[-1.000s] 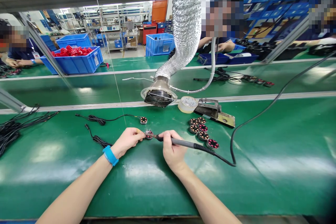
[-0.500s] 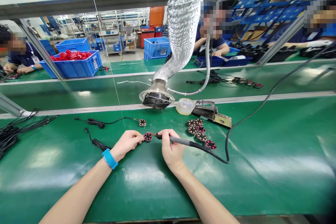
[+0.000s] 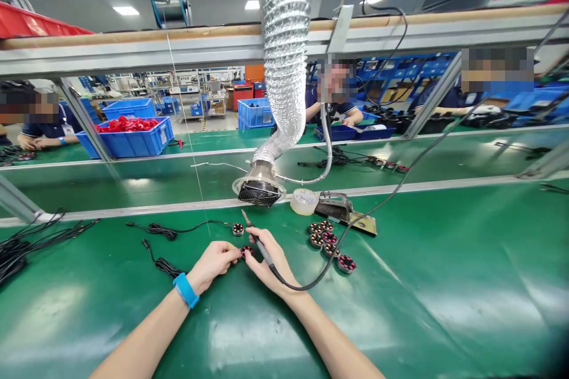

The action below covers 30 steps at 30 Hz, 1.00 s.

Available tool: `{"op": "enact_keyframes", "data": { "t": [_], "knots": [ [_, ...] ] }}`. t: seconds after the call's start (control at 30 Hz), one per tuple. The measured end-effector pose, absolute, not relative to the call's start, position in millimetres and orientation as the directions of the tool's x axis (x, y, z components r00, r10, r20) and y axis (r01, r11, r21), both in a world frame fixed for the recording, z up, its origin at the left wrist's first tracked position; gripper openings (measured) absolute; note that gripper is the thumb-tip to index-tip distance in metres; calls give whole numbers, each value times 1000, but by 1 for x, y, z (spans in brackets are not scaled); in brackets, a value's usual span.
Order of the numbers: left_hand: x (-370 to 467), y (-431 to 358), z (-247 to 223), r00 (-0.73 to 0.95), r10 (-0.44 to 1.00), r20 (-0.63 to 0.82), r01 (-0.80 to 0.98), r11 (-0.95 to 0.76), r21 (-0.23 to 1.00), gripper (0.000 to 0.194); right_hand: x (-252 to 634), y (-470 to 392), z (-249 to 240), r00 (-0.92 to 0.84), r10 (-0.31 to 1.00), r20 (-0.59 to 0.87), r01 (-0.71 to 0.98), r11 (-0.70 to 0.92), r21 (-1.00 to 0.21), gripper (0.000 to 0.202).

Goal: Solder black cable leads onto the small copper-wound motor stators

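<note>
My left hand (image 3: 219,262), with a blue wristband, pinches the left edge of a small round red-and-black coil part (image 3: 246,251). On its other side my right hand (image 3: 269,262) touches the part with its fingertips and also holds a soldering iron (image 3: 263,251), whose tip points up and away from the part. Just beyond sits a copper-coloured coil part (image 3: 238,229) joined to a black cable (image 3: 186,230). Several more coil parts (image 3: 329,237) lie to the right. A second cable (image 3: 165,265) rests left of my left hand.
A fan hood (image 3: 260,189) on a silver duct hangs beyond my hands. Behind are a tape roll (image 3: 304,201) and an iron stand (image 3: 344,211). The iron's cord crosses the right side. Black cables (image 3: 20,249) lie far left. Other people sit across the bench.
The view has tilted up. My right hand has come in to the coil part, and the iron's tip has swung from the part to point upward. My left hand still holds the part.
</note>
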<state>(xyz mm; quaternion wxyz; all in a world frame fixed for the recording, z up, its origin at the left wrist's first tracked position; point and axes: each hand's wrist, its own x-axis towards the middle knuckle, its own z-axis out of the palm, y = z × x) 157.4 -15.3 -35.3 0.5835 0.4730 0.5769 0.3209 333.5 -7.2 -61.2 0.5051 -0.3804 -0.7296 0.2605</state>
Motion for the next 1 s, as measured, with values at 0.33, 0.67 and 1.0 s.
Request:
{"op": "enact_keyframes", "data": {
  "t": [0.33,0.67,1.0],
  "knots": [
    [151,-14,-32,108,942,-319,218,291,932,36,336,1,-79,-367,775,514,216,608,-764,59],
    [134,-8,-34,133,953,-273,332,217,918,39,338,5,-79,-356,788,502,224,593,-773,59],
    [137,-8,-29,102,954,-281,226,253,941,37,337,0,-74,-368,783,501,193,591,-783,60]
  ]
}}
